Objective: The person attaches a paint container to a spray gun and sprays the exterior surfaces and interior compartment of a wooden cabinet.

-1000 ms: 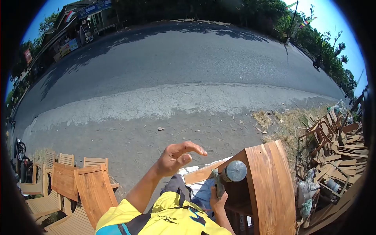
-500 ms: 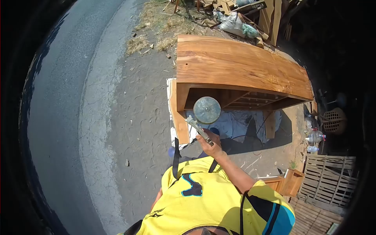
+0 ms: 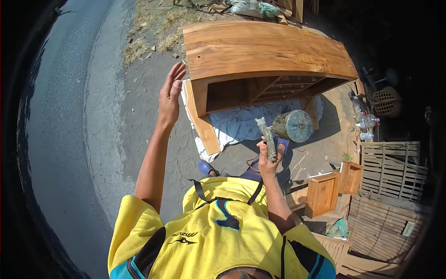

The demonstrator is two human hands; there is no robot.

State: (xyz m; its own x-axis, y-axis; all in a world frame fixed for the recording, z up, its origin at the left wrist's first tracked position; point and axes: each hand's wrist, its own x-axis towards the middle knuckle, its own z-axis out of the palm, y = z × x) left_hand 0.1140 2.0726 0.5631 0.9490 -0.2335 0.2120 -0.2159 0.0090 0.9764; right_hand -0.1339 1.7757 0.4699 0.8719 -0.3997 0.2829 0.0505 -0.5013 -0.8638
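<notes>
My right hand is wrapped round the grip of a spray gun, whose round metal cup sits on its right side. The gun is in front of the open side of a wooden cabinet. My left hand is raised beside the cabinet's left end, fingers stretched out and nothing in it. Whether its fingertips touch the wood I cannot tell. Under the cabinet lie a white cloth and a wooden board.
A paved road runs along the left. Wooden drawers and slatted bamboo panels are at the lower right. Plastic bottles and a basket stand at the right. Sacks lie behind the cabinet.
My left hand has come up from beside my body to the cabinet's left end. My right hand has moved the spray gun rightward. The view has shifted, so the cabinet appears higher and farther left.
</notes>
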